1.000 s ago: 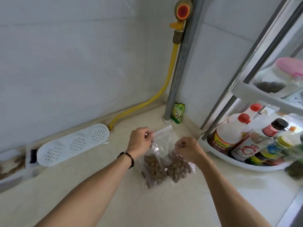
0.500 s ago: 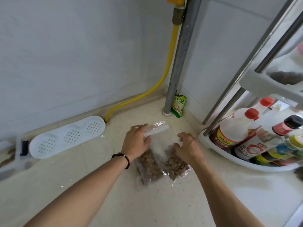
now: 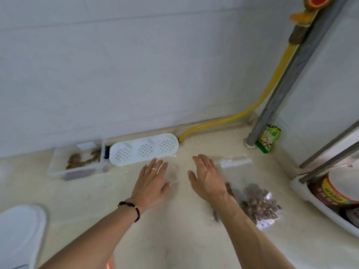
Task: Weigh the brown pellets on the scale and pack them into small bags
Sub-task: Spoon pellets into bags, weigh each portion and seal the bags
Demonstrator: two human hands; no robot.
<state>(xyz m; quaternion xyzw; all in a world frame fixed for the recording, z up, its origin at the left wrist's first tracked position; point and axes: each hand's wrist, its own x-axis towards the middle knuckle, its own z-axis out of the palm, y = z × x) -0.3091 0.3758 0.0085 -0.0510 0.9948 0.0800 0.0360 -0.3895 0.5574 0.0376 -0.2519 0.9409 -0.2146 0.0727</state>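
Clear zip bags of brown pellets [image 3: 258,204] lie flat on the beige counter, to the right of my right hand; how many bags there are I cannot tell. My right hand [image 3: 208,177] hovers open with spread fingers, its wrist over the bags' left edge. My left hand [image 3: 153,181], with a ring and a black bead bracelet, is open and flat over the counter, holding nothing. A clear plastic box [image 3: 77,164] with brown pellets inside sits against the wall at the left. No display or platform of a scale is plainly in view.
A white perforated lid [image 3: 143,149] lies by the wall beyond my hands. A yellow hose [image 3: 233,118] and a grey pipe [image 3: 287,78] run up the corner, with a green packet [image 3: 269,137] at its foot. A white rack [image 3: 310,197] holds bottles at right. A white rounded object [image 3: 19,235] sits at lower left.
Both hands have let go of the pellet bags and opened, moving left off them. The bags now lie on the counter to the right. The view has swung left.
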